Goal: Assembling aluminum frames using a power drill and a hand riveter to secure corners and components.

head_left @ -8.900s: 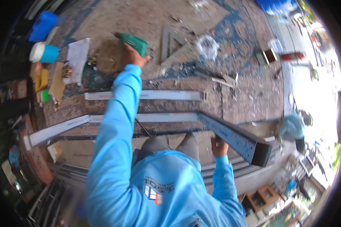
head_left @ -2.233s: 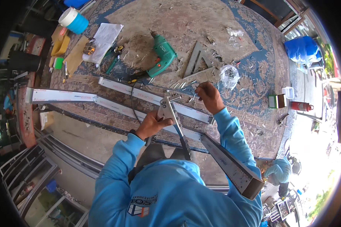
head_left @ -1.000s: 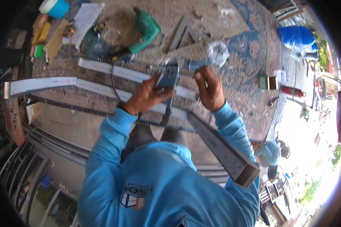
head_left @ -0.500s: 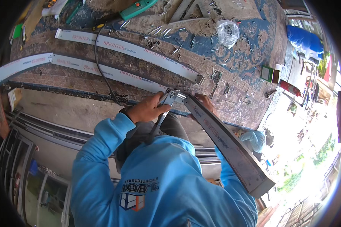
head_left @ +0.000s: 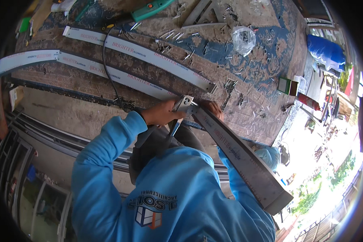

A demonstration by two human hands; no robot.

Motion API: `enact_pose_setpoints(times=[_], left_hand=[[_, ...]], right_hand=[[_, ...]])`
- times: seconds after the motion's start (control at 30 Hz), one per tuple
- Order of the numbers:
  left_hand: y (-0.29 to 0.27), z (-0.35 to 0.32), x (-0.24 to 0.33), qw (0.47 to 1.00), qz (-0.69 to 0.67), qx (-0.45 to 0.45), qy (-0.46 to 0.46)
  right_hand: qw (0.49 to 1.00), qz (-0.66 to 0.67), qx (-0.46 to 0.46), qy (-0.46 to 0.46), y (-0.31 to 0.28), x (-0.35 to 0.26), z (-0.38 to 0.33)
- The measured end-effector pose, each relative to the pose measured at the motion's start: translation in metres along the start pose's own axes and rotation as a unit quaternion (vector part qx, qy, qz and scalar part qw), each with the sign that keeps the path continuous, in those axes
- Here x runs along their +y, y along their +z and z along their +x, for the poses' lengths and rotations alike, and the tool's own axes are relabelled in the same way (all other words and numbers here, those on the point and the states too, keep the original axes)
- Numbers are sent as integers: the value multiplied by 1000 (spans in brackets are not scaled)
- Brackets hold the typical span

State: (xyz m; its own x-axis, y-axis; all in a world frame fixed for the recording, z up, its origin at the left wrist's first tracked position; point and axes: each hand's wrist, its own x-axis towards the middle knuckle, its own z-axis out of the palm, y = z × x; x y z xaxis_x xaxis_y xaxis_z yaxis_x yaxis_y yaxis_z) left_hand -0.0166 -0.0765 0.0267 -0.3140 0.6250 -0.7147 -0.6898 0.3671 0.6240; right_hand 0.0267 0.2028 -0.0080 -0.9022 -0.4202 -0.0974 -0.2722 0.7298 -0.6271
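In the head view, the left hand (head_left: 161, 113) is closed around the riveter (head_left: 185, 104), whose nose meets the frame (head_left: 232, 142) at a corner, while the right hand (head_left: 212, 108) curls just right of the riveter against that corner, fingers partly hidden, so how firmly it grips I cannot tell. From the riveter the frame runs left along the bench (head_left: 246, 117) and out to the near right. Beyond the riveter to the right lie a clear bag (head_left: 243, 40), its contents too blurred to tell, an open green box (head_left: 284, 85), its inside unreadable, and a red bottle (head_left: 309, 102).
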Motion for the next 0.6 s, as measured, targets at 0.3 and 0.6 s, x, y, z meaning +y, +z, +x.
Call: enact_pose_setpoints(times=[0.3, 0.6], left_hand=[[35, -14, -51, 983, -150, -104, 4], [20, -36, -9, 945, 198, 154, 208]], right_hand=[[1000, 6, -10, 6, 4, 8, -4], [999, -29, -25, 15, 7, 22, -7]])
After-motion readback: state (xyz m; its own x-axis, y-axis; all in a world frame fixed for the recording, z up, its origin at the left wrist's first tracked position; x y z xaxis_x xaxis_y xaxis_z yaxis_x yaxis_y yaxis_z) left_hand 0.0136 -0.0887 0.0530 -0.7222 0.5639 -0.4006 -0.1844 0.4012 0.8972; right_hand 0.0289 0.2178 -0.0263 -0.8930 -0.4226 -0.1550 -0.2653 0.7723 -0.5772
